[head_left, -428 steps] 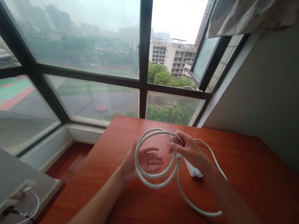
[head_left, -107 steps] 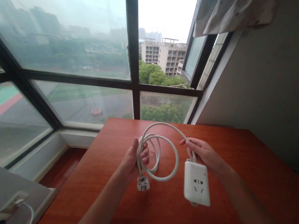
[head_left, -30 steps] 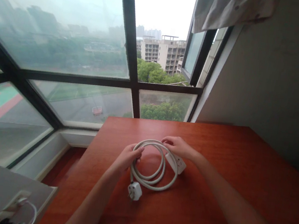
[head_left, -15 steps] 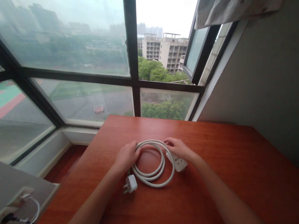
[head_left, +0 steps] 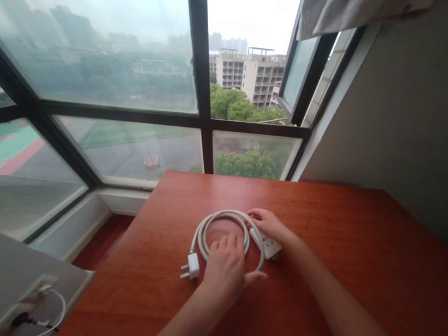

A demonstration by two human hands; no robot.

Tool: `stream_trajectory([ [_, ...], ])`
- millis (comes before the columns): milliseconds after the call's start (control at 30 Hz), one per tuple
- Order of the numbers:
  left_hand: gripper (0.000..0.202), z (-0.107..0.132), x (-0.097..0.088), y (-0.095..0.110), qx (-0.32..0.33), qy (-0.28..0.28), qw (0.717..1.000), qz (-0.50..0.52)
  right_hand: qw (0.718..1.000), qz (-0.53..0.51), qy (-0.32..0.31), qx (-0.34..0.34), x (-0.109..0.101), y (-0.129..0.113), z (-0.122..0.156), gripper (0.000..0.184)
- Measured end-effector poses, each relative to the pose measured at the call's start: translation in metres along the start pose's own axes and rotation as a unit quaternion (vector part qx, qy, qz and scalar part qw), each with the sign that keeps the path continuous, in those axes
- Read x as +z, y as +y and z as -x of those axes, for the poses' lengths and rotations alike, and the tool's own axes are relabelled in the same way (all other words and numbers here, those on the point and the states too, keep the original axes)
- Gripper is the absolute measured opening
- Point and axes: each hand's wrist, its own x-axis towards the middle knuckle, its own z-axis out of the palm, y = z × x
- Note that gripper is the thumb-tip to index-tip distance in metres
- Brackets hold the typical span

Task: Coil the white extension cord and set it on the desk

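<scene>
A white extension cord (head_left: 196, 234) lies in loose loops on the reddish-brown desk. Its plug (head_left: 193, 266) rests at the near left of the coil, prongs pointing left. At the coil's right sits the socket block (head_left: 269, 246), partly under my right wrist. My left hand (head_left: 226, 264) lies over the near side of the loops, fingers stretched into the ring and thumb spread out to the right; it hides the cord beneath. At the far right of the coil my right hand (head_left: 268, 222) has its fingers closed on the cord beside the socket block.
The desk (head_left: 335, 297) reaches to the windows (head_left: 118, 144), one pane standing open at the right. A curtain (head_left: 357, 8) hangs at the top right. At the lower left, a wall outlet (head_left: 39, 289) has a white cable and a black plug in it.
My left hand has let go of the coil's left side and moved right, over its near part. The plug has turned and shifted slightly up. My right hand stays at the cord.
</scene>
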Motion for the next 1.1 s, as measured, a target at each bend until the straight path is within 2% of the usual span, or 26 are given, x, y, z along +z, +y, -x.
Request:
stream_trajectory([
  [67,0.074,0.002,0.010,0.008,-0.010,-0.018,1.000,0.002,1.000,0.002,0.001,0.001,-0.001,-0.001,0.001,0.024],
  [167,0.058,0.001,0.018,0.010,-0.024,-0.020,1.000,0.001,1.000,0.003,-0.005,0.006,-0.001,-0.005,0.003,0.025],
  [467,0.017,-0.009,0.017,-0.008,-0.013,-0.050,0.996,0.068,1.000,0.021,0.002,0.005,0.001,0.000,0.000,0.025],
  [600,0.015,-0.011,0.021,-0.014,0.000,-0.055,0.994,0.094,1.000,0.007,0.026,0.016,0.002,-0.001,0.001,0.025],
  [733,0.020,-0.011,0.022,-0.017,0.015,-0.061,0.993,0.098,0.993,-0.086,0.016,0.079,-0.002,-0.013,0.002,0.025],
  [867,0.023,-0.011,0.021,-0.018,0.013,-0.068,0.992,0.110,0.964,-0.213,0.004,0.160,-0.010,-0.025,0.004,0.022],
  [1100,0.019,-0.015,0.025,-0.017,0.014,-0.070,0.993,0.095,0.910,-0.376,-0.043,0.168,-0.018,-0.035,0.017,0.034],
])
